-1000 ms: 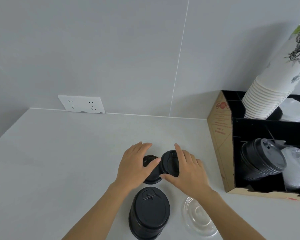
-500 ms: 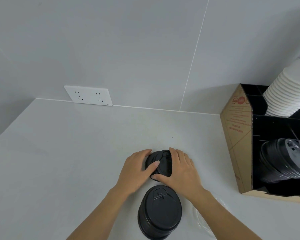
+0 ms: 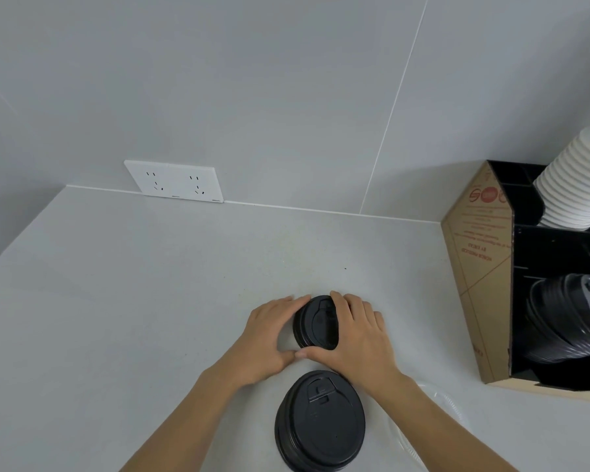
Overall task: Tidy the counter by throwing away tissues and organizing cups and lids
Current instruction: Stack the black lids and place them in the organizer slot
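Observation:
On the pale counter, my left hand (image 3: 269, 338) and my right hand (image 3: 358, 335) cup a small pile of black cup lids (image 3: 315, 323) from both sides, fingers curled round its rim. Nearer to me stands a taller stack of larger black lids (image 3: 321, 424). A clear plastic lid (image 3: 447, 403) lies on the counter to its right, mostly hidden by my right forearm. At the right, a cardboard organizer (image 3: 477, 277) holds a leaning stack of black lids (image 3: 566, 321) and a stack of white paper cups (image 3: 576, 189).
A white double socket (image 3: 176, 181) sits on the grey tiled wall where it meets the counter (image 3: 116, 301). The wall closes off the back and the left corner.
My hands have pushed two separate small black lids together into one pile and closed around it. The view has shifted left, so the organizer sits further right.

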Demonstrator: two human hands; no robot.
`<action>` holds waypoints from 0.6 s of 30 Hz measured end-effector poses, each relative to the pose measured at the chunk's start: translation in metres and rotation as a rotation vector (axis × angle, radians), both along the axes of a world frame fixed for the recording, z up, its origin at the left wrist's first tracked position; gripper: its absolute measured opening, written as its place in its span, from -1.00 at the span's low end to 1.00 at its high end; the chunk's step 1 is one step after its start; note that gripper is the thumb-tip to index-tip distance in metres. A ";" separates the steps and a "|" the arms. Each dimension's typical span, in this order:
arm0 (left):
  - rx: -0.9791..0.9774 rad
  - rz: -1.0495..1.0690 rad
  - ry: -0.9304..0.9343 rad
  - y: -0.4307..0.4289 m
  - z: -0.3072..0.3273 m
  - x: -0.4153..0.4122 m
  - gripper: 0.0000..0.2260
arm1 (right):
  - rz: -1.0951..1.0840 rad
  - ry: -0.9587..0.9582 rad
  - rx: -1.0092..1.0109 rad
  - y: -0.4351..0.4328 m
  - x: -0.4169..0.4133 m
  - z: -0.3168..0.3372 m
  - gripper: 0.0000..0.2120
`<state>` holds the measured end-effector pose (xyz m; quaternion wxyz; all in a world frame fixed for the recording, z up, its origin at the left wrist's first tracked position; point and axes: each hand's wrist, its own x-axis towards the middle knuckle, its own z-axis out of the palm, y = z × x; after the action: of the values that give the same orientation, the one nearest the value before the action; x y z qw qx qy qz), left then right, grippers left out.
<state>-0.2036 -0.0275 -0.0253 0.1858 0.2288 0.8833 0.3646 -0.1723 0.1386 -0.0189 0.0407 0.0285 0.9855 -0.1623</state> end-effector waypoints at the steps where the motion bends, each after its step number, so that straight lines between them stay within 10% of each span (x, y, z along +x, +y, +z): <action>1: -0.007 0.007 -0.001 0.000 -0.001 -0.001 -0.32 | -0.002 -0.003 -0.006 0.000 0.000 0.000 -0.01; 9: -0.013 0.034 0.108 0.005 0.000 0.000 -0.35 | -0.030 -0.096 -0.239 0.003 0.001 0.004 0.21; 13: -0.007 0.044 0.081 0.006 0.005 0.001 -0.30 | -0.253 -0.091 -0.390 0.011 0.001 0.006 -0.31; 18: 0.022 0.068 -0.064 0.006 0.011 0.002 -0.25 | -0.257 -0.129 -0.389 0.013 0.001 0.002 -0.49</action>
<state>-0.2014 -0.0214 -0.0148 0.1988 0.1891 0.8800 0.3876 -0.1716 0.1521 -0.0164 0.0875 0.1556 0.9194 -0.3505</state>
